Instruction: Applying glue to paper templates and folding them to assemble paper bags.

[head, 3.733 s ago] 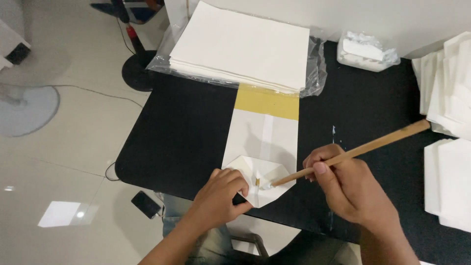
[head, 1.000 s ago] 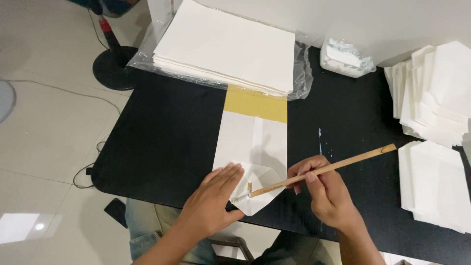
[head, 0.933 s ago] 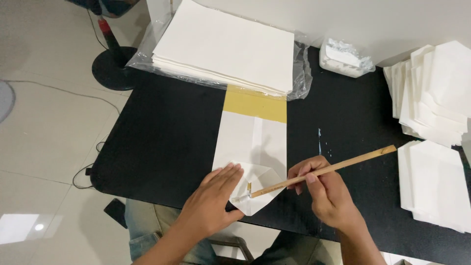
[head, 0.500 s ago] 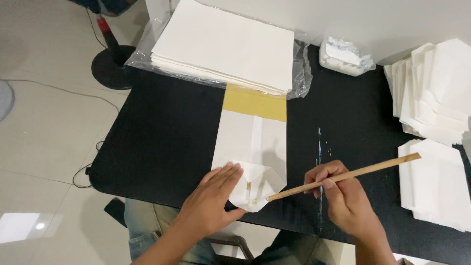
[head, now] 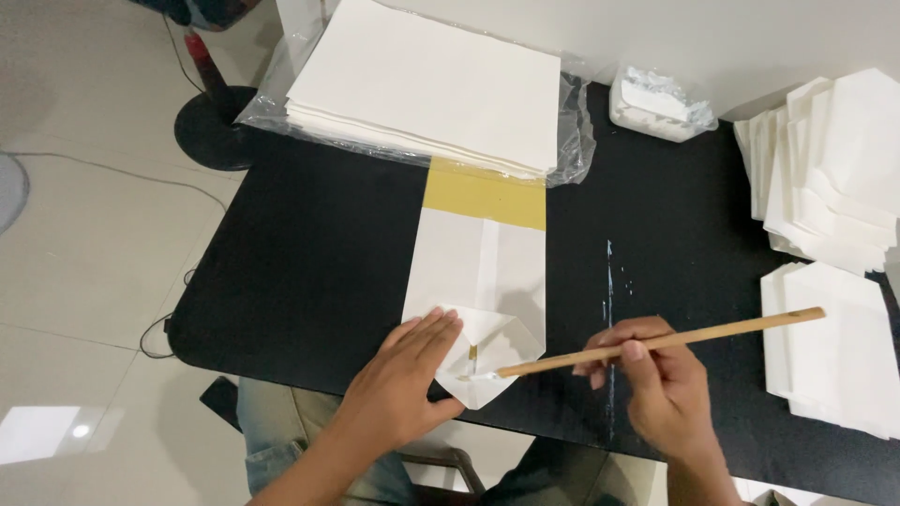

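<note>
On the black table (head: 309,253), close to its near edge, lies a long white paper bag (head: 483,281) with a yellow band at the far end. The left hand (head: 403,384) lies flat and open on the bag's folded bottom, fingers spread a little and pointing away, pressing the paper down. The right hand (head: 661,384) is closed around a thin wooden stick (head: 656,342), thumb and fingers pinched on it near the middle. The stick slants down to the left, and its tip touches the folded flap (a bit of white paste shows there).

Half a second ago the right hand was nearer the bag; now it has slid a little to the right, and the stick with it. The left hand has stayed put.

The bag looks smooth and creased, with a pointed, diamond-shaped fold. A stack of white paper sheets (head: 431,84) sits on crinkly clear plastic at the far edge. Piles of folded white bags (head: 834,178) lie on the right.
</note>
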